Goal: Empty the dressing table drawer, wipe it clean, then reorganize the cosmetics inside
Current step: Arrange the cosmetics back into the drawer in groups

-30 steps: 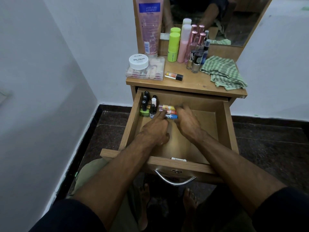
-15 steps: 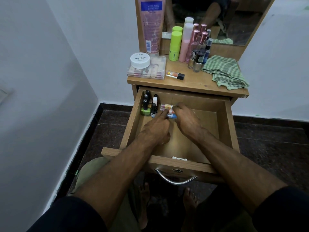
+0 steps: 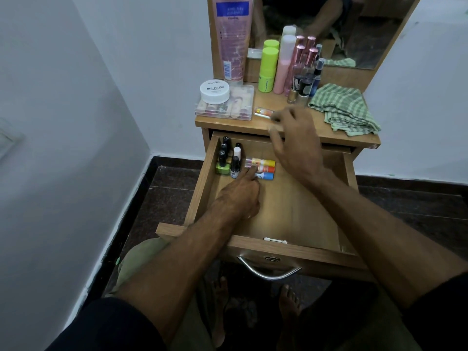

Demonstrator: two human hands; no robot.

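Drawer point(image 3: 291, 219) pulled out toward the person, wood, metal handle point(image 3: 268, 271) at its near front. Left hand point(image 3: 239, 196) is inside the drawer on the left; fingers curled, index tip touching the near ends of three small tubes point(image 3: 263, 169) lying side by side w/ yellow, red and blue bands, in the far-left part of the drawer. It pinches nothing that can be seen; grip loosely curled, one finger out. Just left of the tubes, a cluster of nail polish bottles point(image 3: 228, 158) stands upright in the far-left corner, incl. a green one nearest the left wall.

Right hand point(image 3: 295, 140) is raised over the far edge of the drawer and the front lip of the surface point(image 3: 228, 122), blurred. Fingers spread and relaxed, holding nothing; fingertips close to a small tube with an orange band point(image 3: 263, 112) lying on the surface, contact can't be told.

On the surface: clear flat case point(image 3: 225, 107) at left w/ a white nail polish remover tub point(image 3: 214, 91) on top; tall pink tube point(image 3: 231, 36) standing behind it against the mirror point(image 3: 354, 29); lime-green bottle point(image 3: 268, 69), pale pink bottle point(image 3: 285, 64) and a group of small bottles point(image 3: 304, 79) in the middle; green checked cloth point(image 3: 344, 110) crumpled at right. Bare feet on the dark floor point(image 3: 417, 216) under the drawer.
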